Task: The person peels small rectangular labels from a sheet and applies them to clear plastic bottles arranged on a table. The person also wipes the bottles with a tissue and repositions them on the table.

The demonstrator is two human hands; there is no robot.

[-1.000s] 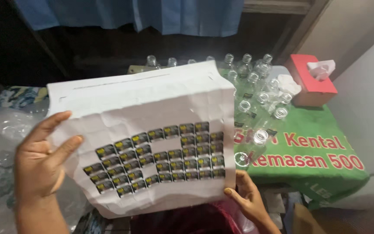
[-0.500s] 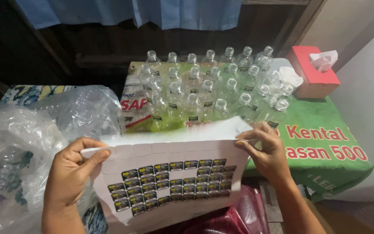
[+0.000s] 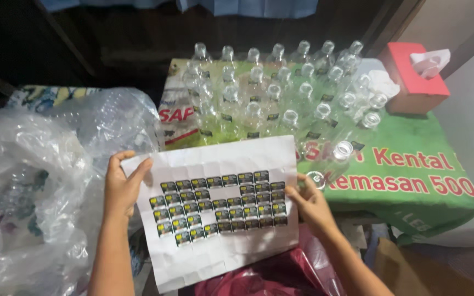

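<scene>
A: Bag (image 3: 28,186), item one, far left: clear crinkled plastic, bulging. Contents look like more clear bottles, though the film blurs them too much to be sure.

B: Risk there?

A: Slight. It leans close against the left forearm, and a nudge from the elbow could set it slumping.

B: Next.

A: Left hand (image 3: 120,186): clenched on the left edge of the label sheet (image 3: 220,211), thumb on top, fingers behind. Sheet is white, creased, held flat above the lap in front of the counter (image 3: 412,181). It carries rows of small dark labels with yellow marks; the rows are ragged at left and bottom, with bare backing around them.

B: Hazard on the sheet?

A: Paper is limp and only pinched at two edges. My judgement: it could sag or fold, and labels could stick to each other or lift crooked.

B: Right hand?

A: Right hand (image 3: 309,204): grasping the right edge, fingertips over the last column of labels.

B: Behind it?

A: Bottles (image 3: 281,93): clear, uncapped, apparently empty, standing in close rows on the green cloth. One bottle (image 3: 340,156) stands nearest the right hand. A swing of the sheet's upper edge could tip it, and neighbours might follow.

B: Far right?

A: Tissue box (image 3: 412,79): red, a white tissue poking from the top.
</scene>
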